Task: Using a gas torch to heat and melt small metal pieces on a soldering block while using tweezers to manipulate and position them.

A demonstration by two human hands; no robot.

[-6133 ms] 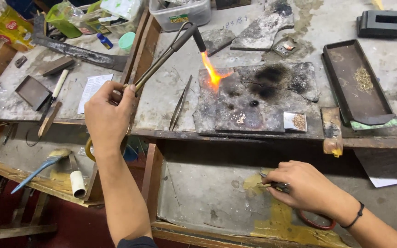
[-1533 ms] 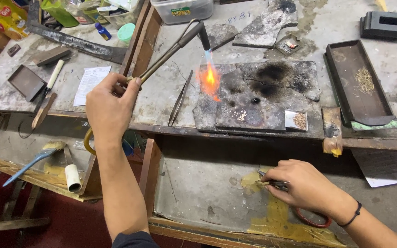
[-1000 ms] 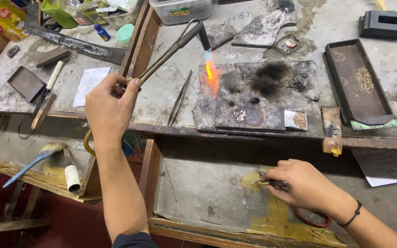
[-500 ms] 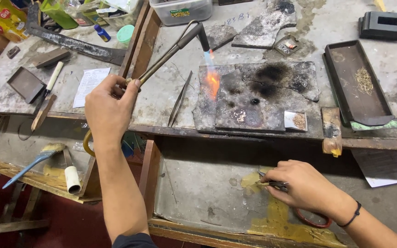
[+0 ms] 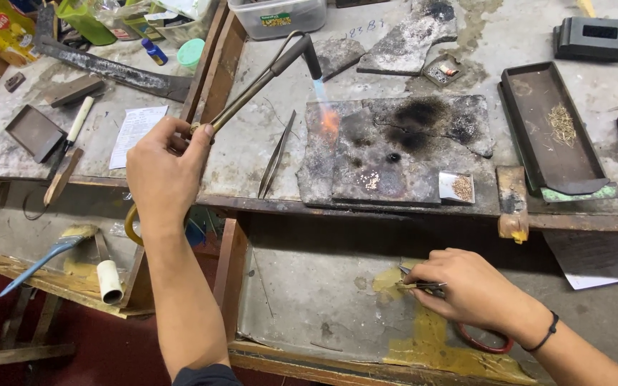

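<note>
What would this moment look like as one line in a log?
left hand: holds lit torch | flame: on charred slab | right hand: holds tweezers in tray

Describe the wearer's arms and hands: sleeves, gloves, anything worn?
Both forearms are bare, with no gloves and no rings visible. The left hand has nothing on its wrist. The right hand has a thin dark band around the wrist. A dark sleeve edge shows at the bottom of the picture.

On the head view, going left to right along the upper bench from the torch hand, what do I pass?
Left hand holding the torch → loose tweezers → flame on the scorched slab → small dish of grains → long dark tray.
</note>
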